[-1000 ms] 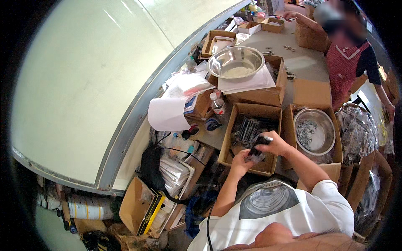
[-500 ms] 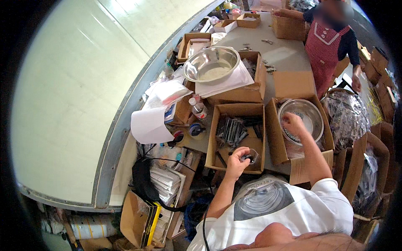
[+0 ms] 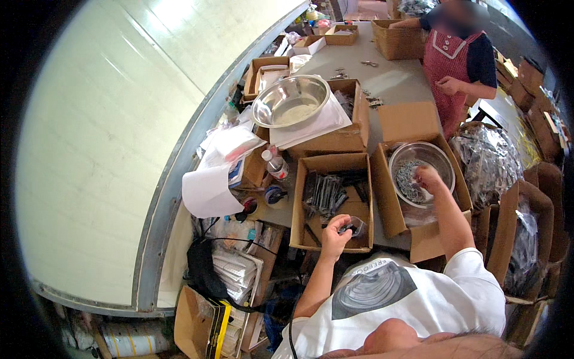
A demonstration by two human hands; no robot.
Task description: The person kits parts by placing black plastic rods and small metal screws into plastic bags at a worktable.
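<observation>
The left hand (image 3: 336, 235) grips the bag (image 3: 359, 225), best held upright against spilling, while the right hand (image 3: 429, 178), whose fingers' grip I cannot tell, should pick gently in the parts bowl (image 3: 443, 163).

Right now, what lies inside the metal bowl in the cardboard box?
A heap of small grey metal pieces lies in the bowl; the right hand's grip covers part, so what's beneath it is hidden.

It's a wkshp: bench (image 3: 397, 81), ctns (image 3: 387, 206), metal parts (image 3: 408, 179).
</observation>
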